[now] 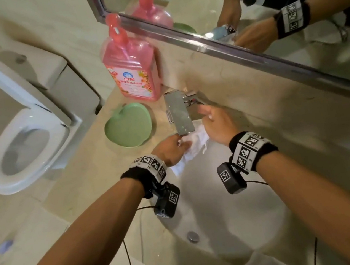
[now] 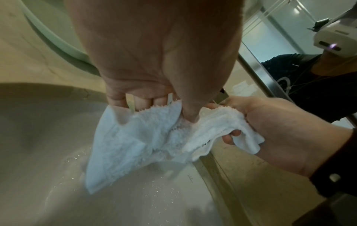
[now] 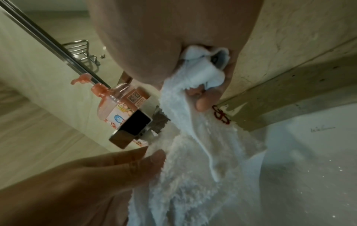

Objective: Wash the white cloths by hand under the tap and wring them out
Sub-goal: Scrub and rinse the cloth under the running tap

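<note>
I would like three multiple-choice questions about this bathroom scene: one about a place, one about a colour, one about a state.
1. Where is the white cloth?
A. under the tap, over the sink
B. in the green dish
C. on the toilet lid

2. What colour is the soap bottle?
A. blue
B. pink
C. white

3. How is the cloth held?
A. by the left hand only
B. by both hands
C. by no hand

Answers: 1 A, the cloth hangs below the spout above the basin. 2 B, the pump bottle beside the mirror is pink. 3 B, the left hand pinches one part and the right hand grips the other end.
</note>
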Tool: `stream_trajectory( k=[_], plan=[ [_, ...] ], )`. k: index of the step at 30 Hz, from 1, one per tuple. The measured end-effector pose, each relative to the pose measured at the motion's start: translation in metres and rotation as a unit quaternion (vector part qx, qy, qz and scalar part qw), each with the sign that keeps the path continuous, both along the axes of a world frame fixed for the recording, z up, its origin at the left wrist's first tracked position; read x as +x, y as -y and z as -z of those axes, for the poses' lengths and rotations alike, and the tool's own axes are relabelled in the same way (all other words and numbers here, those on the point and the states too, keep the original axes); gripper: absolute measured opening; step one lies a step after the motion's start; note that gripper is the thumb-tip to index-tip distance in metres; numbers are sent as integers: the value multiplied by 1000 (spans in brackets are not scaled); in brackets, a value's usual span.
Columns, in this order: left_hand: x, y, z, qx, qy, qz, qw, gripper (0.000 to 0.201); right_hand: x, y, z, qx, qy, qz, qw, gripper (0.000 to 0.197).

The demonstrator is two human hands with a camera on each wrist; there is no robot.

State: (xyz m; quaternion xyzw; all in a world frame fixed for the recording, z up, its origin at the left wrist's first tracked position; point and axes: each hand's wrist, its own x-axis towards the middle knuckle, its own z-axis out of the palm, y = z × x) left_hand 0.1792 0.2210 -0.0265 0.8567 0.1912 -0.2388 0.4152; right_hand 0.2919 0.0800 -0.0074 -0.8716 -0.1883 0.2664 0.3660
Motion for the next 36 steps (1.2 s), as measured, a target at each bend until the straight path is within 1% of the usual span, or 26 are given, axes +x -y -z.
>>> stream_trajectory(
  k=[3,6,8,9,11,12,15,17,19,21,22,23,24,25,26,29,31,32,34,36],
  plan=[
    [6,1,7,-3,-6,-2,1000,47,3,5,0,-10,9,-3,1000,50],
    [5,-5,6,-32,18,-27,999,40,1,10,6,-42,4,-20,999,50],
    [-1,-15,2,-38,39,-47,997,34,-4,13,12,-92,-25,-64,993,48],
    [-5,-21,0,-41,49,-58,996,31,-8,14,16,-107,-38,-95,989,43],
    [-16,-34,-8,-38,63,-68,995,31,-17,12,24,-109,-45,-142,983,32],
    [-22,-41,-11,-31,67,-59,996,30,-21,8,27,-102,-45,-152,982,30],
    [-38,-56,-15,-27,69,-25,997,28,-30,-10,35,-65,-61,-139,986,32],
    [-44,-60,-15,-36,71,-33,996,26,-33,-20,37,-17,-88,-107,990,32],
    [-46,-61,-13,-34,77,-52,995,21,-35,-25,38,21,-121,-83,989,27],
    [-45,-59,-11,-20,78,-54,995,27,-37,-26,39,30,-137,-63,988,30],
    [-44,-57,-10,-16,70,-53,996,24,-35,-25,41,31,-132,-57,989,32],
    [-42,-54,-7,-15,63,-49,997,20,-33,-25,41,35,-123,-53,990,29],
    [-40,-52,-5,-13,56,-45,997,21,-30,-25,41,41,-115,-53,991,21],
    [-36,-48,-2,-10,49,-42,998,25,-26,-24,40,42,-115,-59,991,13],
    [-32,-44,0,-9,40,-41,998,28,-23,-21,39,37,-119,-69,990,11],
    [-17,-32,6,-8,16,-40,999,36,-15,-10,40,8,-119,-66,991,18],
    [-4,-24,11,-1,-4,-31,1000,48,-12,0,40,1,-92,-51,994,17],
    [2,-20,12,2,-8,-27,1000,53,-11,4,40,-2,-73,-47,996,23],
    [13,-14,14,-11,3,-28,1000,57,-8,13,39,-1,-58,-43,997,38],
    [20,-12,15,-52,20,-34,998,57,-5,20,36,15,-71,-30,997,43]
  ],
)
